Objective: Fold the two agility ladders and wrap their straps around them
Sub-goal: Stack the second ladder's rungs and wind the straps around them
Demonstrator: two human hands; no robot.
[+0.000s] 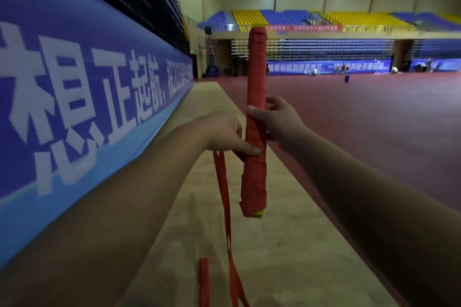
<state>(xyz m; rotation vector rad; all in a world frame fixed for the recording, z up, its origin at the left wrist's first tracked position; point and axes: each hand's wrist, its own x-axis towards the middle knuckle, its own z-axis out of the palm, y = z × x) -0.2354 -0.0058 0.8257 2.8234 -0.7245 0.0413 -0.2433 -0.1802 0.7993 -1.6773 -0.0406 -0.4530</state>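
Ladder bundle [255,82] stands upright in the middle. My right hand [282,121] grips it to hold it steady. My left hand [222,132] holds the loose strap [223,182], hanging toward 6 o'clock, ready for wrapping.

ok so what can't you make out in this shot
Head view only.
Loose strap: its end leaves the bottom edge.
Second red bundle on the floor: cut by the bottom edge.
Left hand: its fingers are hidden behind the wrapped ladder.
Figures by the far banner: too small, blurred.
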